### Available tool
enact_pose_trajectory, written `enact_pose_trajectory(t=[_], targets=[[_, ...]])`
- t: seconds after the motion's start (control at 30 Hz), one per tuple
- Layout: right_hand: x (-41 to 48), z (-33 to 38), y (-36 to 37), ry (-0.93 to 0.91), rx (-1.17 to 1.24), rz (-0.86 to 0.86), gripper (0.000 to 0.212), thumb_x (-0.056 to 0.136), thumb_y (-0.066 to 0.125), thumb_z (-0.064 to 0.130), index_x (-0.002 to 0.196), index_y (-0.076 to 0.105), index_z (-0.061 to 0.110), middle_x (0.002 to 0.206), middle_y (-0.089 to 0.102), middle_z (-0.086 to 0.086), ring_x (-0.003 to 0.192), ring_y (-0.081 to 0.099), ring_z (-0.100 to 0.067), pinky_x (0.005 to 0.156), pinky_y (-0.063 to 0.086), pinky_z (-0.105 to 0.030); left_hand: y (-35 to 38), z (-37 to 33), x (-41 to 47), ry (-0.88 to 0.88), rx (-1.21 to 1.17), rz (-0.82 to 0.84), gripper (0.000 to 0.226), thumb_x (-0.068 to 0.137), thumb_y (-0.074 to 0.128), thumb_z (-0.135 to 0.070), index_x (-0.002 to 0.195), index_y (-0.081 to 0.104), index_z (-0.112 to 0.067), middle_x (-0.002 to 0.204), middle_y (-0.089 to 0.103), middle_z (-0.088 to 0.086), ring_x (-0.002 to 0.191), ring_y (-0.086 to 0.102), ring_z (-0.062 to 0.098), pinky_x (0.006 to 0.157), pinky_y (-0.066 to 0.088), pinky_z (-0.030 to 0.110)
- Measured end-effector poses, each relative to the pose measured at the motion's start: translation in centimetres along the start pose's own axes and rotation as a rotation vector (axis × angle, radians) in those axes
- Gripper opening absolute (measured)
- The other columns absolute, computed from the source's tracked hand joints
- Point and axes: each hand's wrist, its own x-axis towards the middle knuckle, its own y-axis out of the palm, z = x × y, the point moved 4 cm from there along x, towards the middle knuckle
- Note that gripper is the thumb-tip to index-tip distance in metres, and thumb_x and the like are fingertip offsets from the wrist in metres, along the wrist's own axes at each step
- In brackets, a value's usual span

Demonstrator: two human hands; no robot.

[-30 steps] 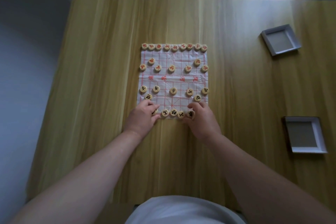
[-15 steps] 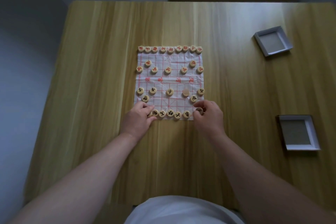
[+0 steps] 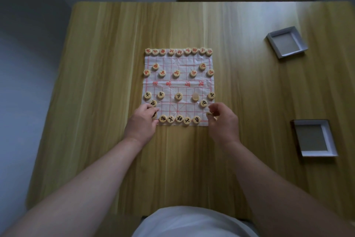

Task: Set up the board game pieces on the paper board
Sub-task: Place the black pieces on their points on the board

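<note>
Lying at the middle of the table [image 3: 269, 92], a creased white paper board [image 3: 178, 63] with a red grid is lined with pale round pieces [image 3: 179, 96] lettered red or black. Apparently to finish the row toward the table's near edge, one end piece [image 3: 209, 114] is pinched by the right hand [image 3: 223, 121], the opposite end piece [image 3: 154, 115] gripped by the left hand [image 3: 141, 123].

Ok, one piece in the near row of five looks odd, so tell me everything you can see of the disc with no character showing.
The blank disc is round, pale and wood-like, its top bare where its neighbours carry black characters. It sits on the paper board, fourth from the left in that row, apart from other pieces. Left hand and right hand are both off it.
</note>
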Motion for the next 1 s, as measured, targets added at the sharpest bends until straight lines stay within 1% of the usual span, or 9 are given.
enact_pose_trajectory(t=[0.17, 0.3, 0.43, 0.6, 0.7, 0.77, 0.8, 0.9, 1.0], targets=[[0.2, -0.7, 0.3, 0.004, -0.021, 0.023, 0.023, 0.093, 0.066, 0.003, 0.111, 0.068, 0.017, 0.106, 0.066, 0.004, 0.098, 0.061, -0.010, 0.087, 0.048, -0.019, 0.1, 0.0, -0.4, 0.008, 0.030, -0.026, 0.042, 0.086, 0.071, -0.013, 0.127, 0.065, -0.016, 0.110, 0.058, -0.002, 0.095, 0.062, 0.019, 0.080, 0.056, 0.036], [0.4, -0.7, 1.0, -0.084, -0.102, 0.074, 0.023, 0.094, 0.061, 0.001, 0.108, 0.067, 0.018, 0.101, 0.062, 0.007, 0.093, 0.060, -0.012, 0.084, 0.054, -0.029, 0.3, 0.4, -0.5, -0.027, 0.052, -0.003, 0.051, 0.083, 0.076, -0.019, 0.132, 0.061, -0.018, 0.112, 0.063, 0.001, 0.104, 0.060, 0.025, 0.086, 0.053, 0.039], [0.7, -0.9, 1.6, -0.122, -0.166, 0.121, 0.022, 0.094, 0.057, 0.002, 0.105, 0.066, 0.019, 0.100, 0.062, 0.006, 0.091, 0.059, -0.016, 0.081, 0.055, -0.038, 0.4, 0.7, -0.5, -0.048, 0.059, 0.001, 0.052, 0.082, 0.077, -0.022, 0.131, 0.059, -0.021, 0.112, 0.065, 0.000, 0.103, 0.060, 0.024, 0.086, 0.051, 0.037], [0.7, -1.6, 2.2, -0.121, -0.236, 0.176, 0.023, 0.094, 0.057, 0.004, 0.105, 0.066, 0.022, 0.101, 0.064, 0.006, 0.093, 0.059, -0.018, 0.081, 0.056, -0.042, 0.5, 0.9, -0.2, -0.053, 0.056, 0.017, 0.052, 0.083, 0.076, -0.022, 0.132, 0.058, -0.023, 0.114, 0.065, -0.001, 0.106, 0.059, 0.023, 0.088, 0.050, 0.037], [0.5, -1.5, 2.2, -0.172, -0.303, 0.151, 0.024, 0.093, 0.060, 0.008, 0.109, 0.069, 0.022, 0.107, 0.068, 0.004, 0.102, 0.059, -0.023, 0.089, 0.052, -0.043, 0.5, 0.9, -0.2, -0.051, 0.074, 0.025, 0.054, 0.082, 0.077, -0.022, 0.132, 0.058, -0.023, 0.120, 0.064, -0.002, 0.113, 0.057, 0.022, 0.093, 0.048, 0.037], [0.2, -1.4, 1.8, -0.220, -0.365, 0.116, 0.025, 0.091, 0.064, 0.010, 0.112, 0.070, 0.020, 0.114, 0.067, 0.002, 0.111, 0.056, -0.024, 0.097, 0.047, -0.041, 0.4, 0.8, -0.4, -0.029, 0.100, 0.005, 0.054, 0.079, 0.080, -0.022, 0.129, 0.061, -0.021, 0.120, 0.063, -0.002, 0.114, 0.055, 0.023, 0.096, 0.047, 0.037], [0.0, -1.5, 1.6, -0.230, -0.391, 0.104, 0.026, 0.090, 0.066, 0.011, 0.114, 0.071, 0.020, 0.117, 0.066, 0.001, 0.115, 0.054, -0.023, 0.099, 0.045, -0.041, 0.3, 0.8, -0.5, -0.014, 0.120, -0.015, 0.052, 0.076, 0.082, -0.022, 0.125, 0.064, -0.020, 0.117, 0.062, -0.001, 0.111, 0.056, 0.023, 0.094, 0.048, 0.038], [-0.5, -1.8, 1.3, -0.233, -0.406, 0.103, 0.025, 0.091, 0.067, 0.015, 0.115, 0.072, 0.019, 0.119, 0.064, 0.001, 0.117, 0.051, -0.022, 0.098, 0.046, -0.043, 0.3, 0.8, -1.1, -0.001, 0.185, -0.079, 0.043, 0.073, 0.083, -0.023, 0.114, 0.070, -0.021, 0.105, 0.062, -0.002, 0.100, 0.056, 0.023, 0.084, 0.050, 0.040], [-0.8, -2.3, 1.6, -0.255, -0.374, 0.142, 0.020, 0.096, 0.062, 0.018, 0.112, 0.074, 0.019, 0.116, 0.064, 0.001, 0.117, 0.050, -0.020, 0.096, 0.050, -0.042, 0.6, 0.8, -1.6, -0.017, 0.188, -0.073, 0.034, 0.078, 0.079, -0.024, 0.111, 0.070, -0.021, 0.103, 0.063, -0.004, 0.099, 0.055, 0.022, 0.085, 0.048, 0.038]])
